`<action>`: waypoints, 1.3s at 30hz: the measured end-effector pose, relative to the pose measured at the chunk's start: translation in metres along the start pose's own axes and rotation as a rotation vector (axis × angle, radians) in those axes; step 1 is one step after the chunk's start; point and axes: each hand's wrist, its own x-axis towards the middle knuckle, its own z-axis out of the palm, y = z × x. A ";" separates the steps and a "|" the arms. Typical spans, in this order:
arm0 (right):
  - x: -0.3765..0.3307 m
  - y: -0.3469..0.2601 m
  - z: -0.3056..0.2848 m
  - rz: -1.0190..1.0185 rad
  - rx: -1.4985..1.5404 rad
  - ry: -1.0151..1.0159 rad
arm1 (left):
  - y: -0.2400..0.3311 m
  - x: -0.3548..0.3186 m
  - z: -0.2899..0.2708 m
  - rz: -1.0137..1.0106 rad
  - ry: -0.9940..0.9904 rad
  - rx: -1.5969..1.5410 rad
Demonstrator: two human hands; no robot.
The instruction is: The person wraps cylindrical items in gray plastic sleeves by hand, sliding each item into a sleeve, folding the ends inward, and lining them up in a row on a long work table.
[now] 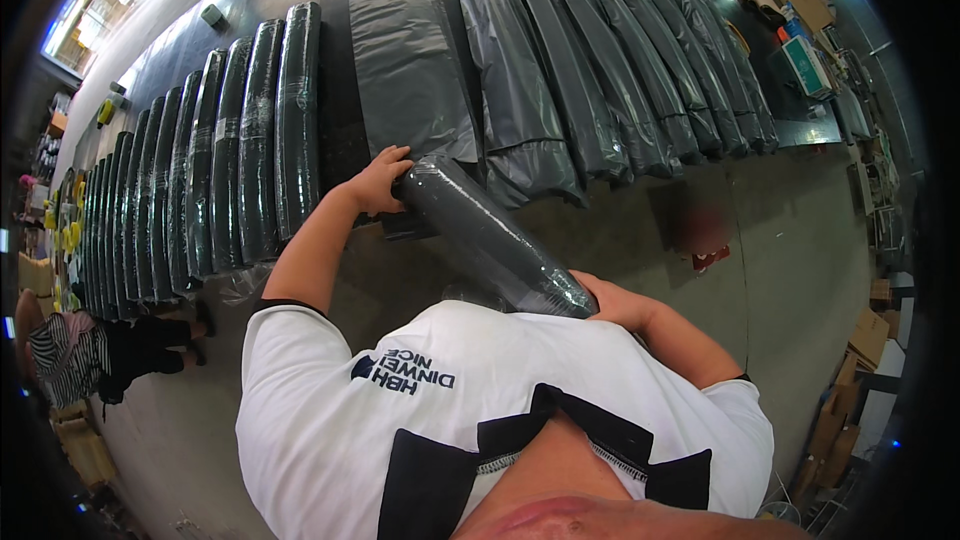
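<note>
Between my two hands I hold a dark roll (pixel 490 230) wrapped in shiny clear film, slanting from the table edge back toward my chest. My left hand (pixel 378 182) grips its far end, fingers curled over the top. Around the near end, my right hand (pixel 615 302) is closed, with some fingers hidden behind the roll. Just beyond the far end lies a flat grey plastic bag (pixel 410 60) on the table; its near edge is beside my left fingers. Whether the roll's tip touches the bag, I cannot tell.
Several film-wrapped dark rolls (pixel 262 130) lie side by side at the left of the table. On the right are several filled grey bags (pixel 520 80). A person (pixel 75 350) in a striped top is at the far left. Cardboard boxes (pixel 868 338) stand along the right.
</note>
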 end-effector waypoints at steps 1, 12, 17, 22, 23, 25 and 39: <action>-0.001 0.003 0.000 0.003 0.014 0.011 | 0.001 0.002 0.005 0.061 0.122 0.082; 0.000 -0.010 -0.003 -0.023 -0.070 0.005 | 0.023 0.033 -0.013 -0.135 0.661 -0.070; 0.012 0.000 -0.014 -0.029 0.161 -0.004 | 0.050 0.029 -0.011 0.064 0.798 0.071; 0.037 -0.006 -0.022 -0.029 0.361 -0.005 | 0.066 0.036 -0.004 0.136 0.856 0.221; 0.046 -0.012 -0.022 -0.040 0.365 -0.001 | 0.080 0.040 -0.009 0.186 0.821 0.229; 0.068 -0.025 -0.025 -0.063 0.350 -0.012 | 0.094 0.044 -0.016 0.217 0.819 0.293; 0.140 -0.084 -0.023 -0.165 0.252 0.032 | 0.054 0.038 -0.024 -0.678 0.511 -0.096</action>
